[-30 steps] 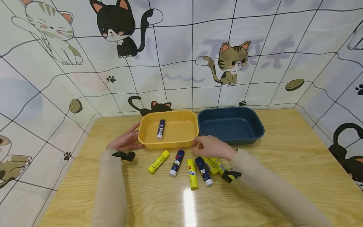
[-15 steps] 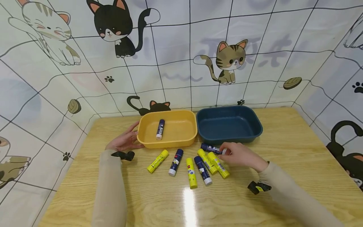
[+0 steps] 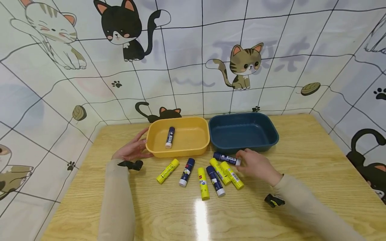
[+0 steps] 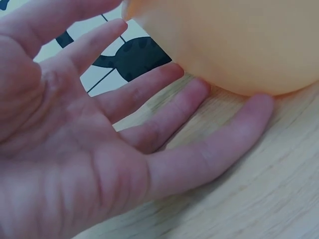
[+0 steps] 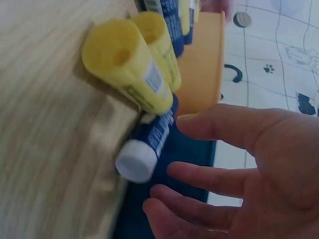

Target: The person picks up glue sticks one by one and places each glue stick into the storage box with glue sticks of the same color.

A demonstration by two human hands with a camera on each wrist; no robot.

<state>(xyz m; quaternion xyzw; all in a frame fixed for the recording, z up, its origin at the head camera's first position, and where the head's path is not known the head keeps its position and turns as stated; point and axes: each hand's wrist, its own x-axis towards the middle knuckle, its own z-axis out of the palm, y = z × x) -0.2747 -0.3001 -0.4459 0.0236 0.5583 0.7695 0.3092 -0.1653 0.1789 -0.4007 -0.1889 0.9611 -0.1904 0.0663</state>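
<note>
My left hand (image 3: 131, 150) rests against the left side of a yellow bin (image 3: 193, 152); in the left wrist view its extended fingertips touch the wall. A navy glue stick (image 3: 170, 138) lies inside that bin. My right hand (image 3: 260, 168) is beside the white end of another navy glue stick (image 3: 224, 158), which lies before the dark blue bin (image 3: 241, 147). In the right wrist view, the thumb and fingers are spread near this glue stick (image 5: 144, 147) and hold nothing. Two yellow glue sticks (image 3: 220, 171) lie side by side just in front.
Toward the left on the wooden table (image 3: 163, 214) are a slanted yellow glue stick (image 3: 168, 171) and a navy one (image 3: 187, 172). Another yellow stick (image 3: 203, 184) and navy stick (image 3: 215, 180) lie nearer the middle. A cat-patterned wall covering (image 3: 187, 80) stands behind the bins.
My right hand has moved right from the yellow bin's front corner, uncovering the navy glue stick and the yellow pair. It has drawn slightly off the navy stick's white end. The left hand stays put.
</note>
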